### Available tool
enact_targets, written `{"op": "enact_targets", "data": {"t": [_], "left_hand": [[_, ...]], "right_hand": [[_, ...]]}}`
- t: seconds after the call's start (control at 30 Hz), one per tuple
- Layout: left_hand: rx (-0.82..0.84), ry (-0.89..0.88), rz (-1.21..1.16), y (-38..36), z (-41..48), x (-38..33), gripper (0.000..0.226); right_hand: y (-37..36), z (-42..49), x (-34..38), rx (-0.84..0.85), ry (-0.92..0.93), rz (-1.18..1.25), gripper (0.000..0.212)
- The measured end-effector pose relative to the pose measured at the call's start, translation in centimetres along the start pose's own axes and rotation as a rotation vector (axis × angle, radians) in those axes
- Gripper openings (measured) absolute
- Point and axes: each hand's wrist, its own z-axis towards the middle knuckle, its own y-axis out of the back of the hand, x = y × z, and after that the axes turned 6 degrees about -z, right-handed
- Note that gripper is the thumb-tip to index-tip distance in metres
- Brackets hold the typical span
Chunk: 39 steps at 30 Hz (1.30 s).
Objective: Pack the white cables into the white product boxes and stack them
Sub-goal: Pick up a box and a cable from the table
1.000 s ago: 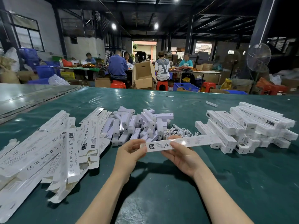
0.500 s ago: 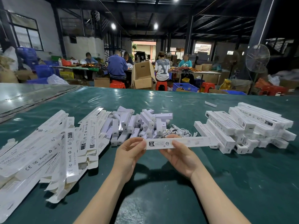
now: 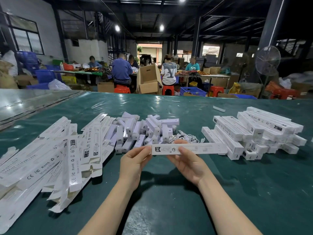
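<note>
White box (image 3: 188, 148), perhaps closed, over table (image 3: 254, 192)

Flat boxes (image 3: 50, 167) at 9 o'clock on the tabletop (image 3: 254, 192) read "CE", "FC", "RoHS" and "Made in China". The stack (image 3: 254, 126) at 2 o'clock shows "RoHS" too. Print on the held box (image 3: 194, 148) is too tiny to read.

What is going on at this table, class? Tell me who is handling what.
A person is packing at a green table. The left hand pinches the left end of a long white product box, held above the table, and the right hand grips it nearer the middle. Unfolded boxes lie heaped on the left. Small white pieces and tangled white cables sit in the middle. Closed boxes are stacked on the right.
</note>
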Motion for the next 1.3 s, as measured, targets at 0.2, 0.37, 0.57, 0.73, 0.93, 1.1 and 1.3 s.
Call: {"op": "enact_targets", "data": {"t": [0.2,0.37,0.57,0.73,0.93,1.1,1.3], "left_hand": [[-0.061,-0.12,0.19,0.0,-0.2,0.4,0.01],[0.089,-0.114,0.284,0.1,-0.4,0.2,0.022],[0.31,-0.055,0.424,-0.4,-1.0,0.3,0.054],[0.535,0.061,0.513,-0.9,-2.0,0.9,0.082],[-0.073,-0.024,0.092,-1.1,-1.6,0.9,0.01],[-0.151,-0.223,0.356,-0.9,-1.6,0.8,0.009],[-0.132,-0.266,0.475,-0.6,-1.2,1.0,0.018]], "right_hand": [[-0.2,0.2,-0.4,-0.032,0.012,-0.051,0.018],[0.2,0.5,-0.4,-0.068,0.043,0.025,0.018],[1.0,0.5,0.4,-0.108,0.072,0.076,0.014],[1.2,0.3,0.7,-0.132,0.112,0.115,0.016],[0.1,-0.1,-0.1,-0.102,0.01,-0.042,0.02],[0.0,-0.1,-0.1,-0.101,0.017,-0.073,0.021],[-0.5,-0.1,-0.4,-0.118,0.038,-0.19,0.021]]}}
